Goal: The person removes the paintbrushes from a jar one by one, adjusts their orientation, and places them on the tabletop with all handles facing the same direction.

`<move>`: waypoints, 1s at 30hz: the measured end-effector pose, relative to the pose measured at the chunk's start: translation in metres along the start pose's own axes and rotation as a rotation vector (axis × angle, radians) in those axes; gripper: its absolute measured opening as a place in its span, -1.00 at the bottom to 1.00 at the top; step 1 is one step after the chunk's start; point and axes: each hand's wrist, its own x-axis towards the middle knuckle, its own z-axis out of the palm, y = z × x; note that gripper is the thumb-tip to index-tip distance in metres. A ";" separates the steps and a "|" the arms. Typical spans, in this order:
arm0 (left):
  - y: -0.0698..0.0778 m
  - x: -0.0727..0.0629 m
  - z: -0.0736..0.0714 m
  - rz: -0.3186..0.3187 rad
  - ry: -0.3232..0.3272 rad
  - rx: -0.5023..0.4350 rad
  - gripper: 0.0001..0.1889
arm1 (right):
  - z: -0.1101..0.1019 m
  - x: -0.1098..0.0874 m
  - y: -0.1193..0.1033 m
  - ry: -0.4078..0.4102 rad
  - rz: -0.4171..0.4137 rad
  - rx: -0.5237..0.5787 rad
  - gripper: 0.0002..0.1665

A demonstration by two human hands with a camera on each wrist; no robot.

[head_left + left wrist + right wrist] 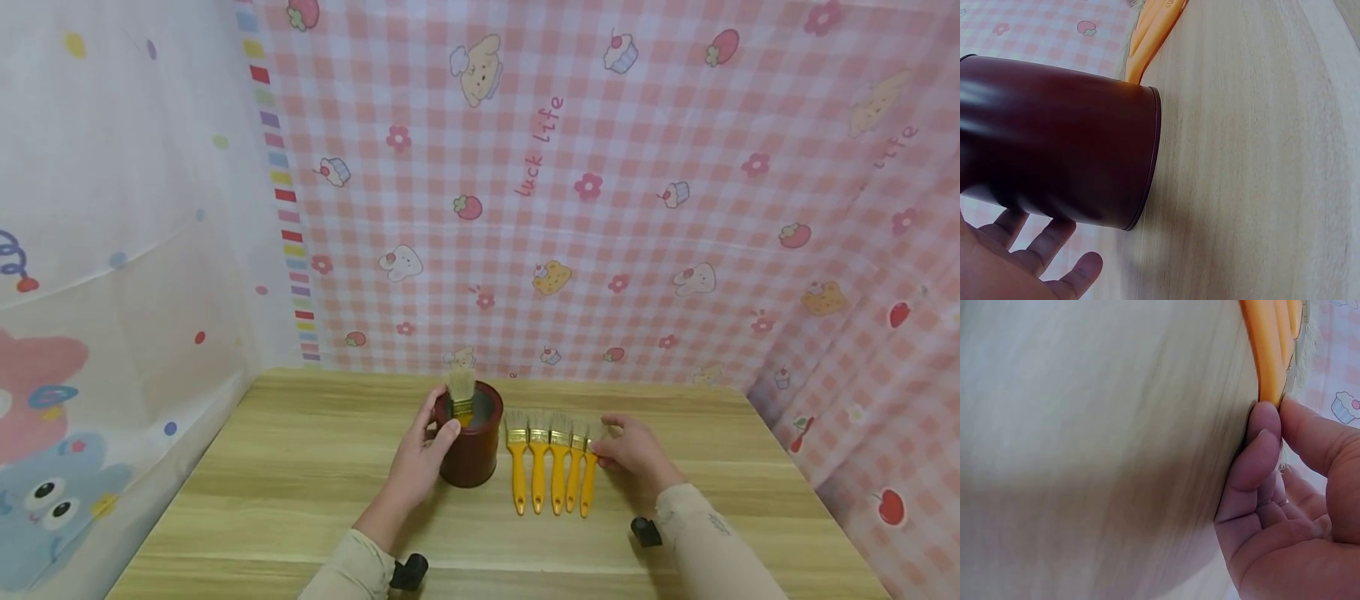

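A dark reddish-brown cylindrical pot (pixel 474 460) stands upright on the table, with a paintbrush (pixel 462 390) in it, pale bristles up. My left hand (pixel 422 457) holds the pot from its left side, thumb near the rim; in the left wrist view its fingers (pixel 1044 245) reach along the pot wall. To the right of the pot, several yellow-handled paintbrushes (pixel 558 475) lie side by side, bristles toward the back. My right hand (pixel 637 450) pinches the rightmost paintbrush (pixel 588 487) near its metal band. In the right wrist view, thumb and fingers close on its orange-yellow handle (pixel 1266 362).
The wood-grain table (pixel 300 492) ends at a pink checked cloth (pixel 585 233) at the back. A white patterned cloth (pixel 150 208) hangs at the left. Each wrist wears a black camera mount, such as the one by the left sleeve (pixel 352 567).
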 end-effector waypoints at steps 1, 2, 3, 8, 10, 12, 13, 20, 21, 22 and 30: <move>0.000 0.000 0.000 -0.002 -0.001 0.001 -0.34 | 0.001 0.000 0.000 0.004 0.003 -0.009 -0.18; -0.001 0.000 0.000 -0.004 0.000 0.001 -0.34 | 0.001 0.000 0.000 0.003 0.003 -0.014 -0.18; -0.001 0.000 0.000 -0.007 -0.001 0.001 -0.34 | 0.002 0.000 0.000 0.006 0.005 -0.012 -0.19; 0.000 0.000 0.000 -0.011 0.002 0.002 -0.34 | 0.002 0.000 0.000 -0.001 0.007 -0.012 -0.18; 0.000 0.000 0.001 -0.008 0.004 0.001 -0.33 | 0.002 0.001 0.001 -0.001 0.014 -0.008 -0.18; 0.001 0.000 0.001 -0.006 0.004 -0.001 -0.33 | 0.002 0.001 0.001 -0.002 0.015 -0.007 -0.18; 0.001 0.000 0.001 -0.005 0.004 -0.002 -0.33 | 0.002 0.001 0.001 -0.002 0.013 -0.010 -0.18; -0.001 0.000 -0.001 -0.008 0.000 -0.003 -0.33 | 0.003 0.000 -0.001 -0.015 0.004 -0.028 -0.15; -0.001 0.000 -0.001 -0.009 0.001 -0.003 -0.33 | 0.003 0.000 -0.001 -0.015 0.001 -0.026 -0.15; -0.001 0.000 -0.001 -0.009 0.001 -0.004 -0.33 | 0.003 -0.001 -0.001 -0.017 -0.003 -0.026 -0.14; -0.002 0.000 0.000 -0.013 -0.003 -0.007 -0.35 | -0.004 -0.005 0.005 -0.004 -0.028 0.033 -0.06</move>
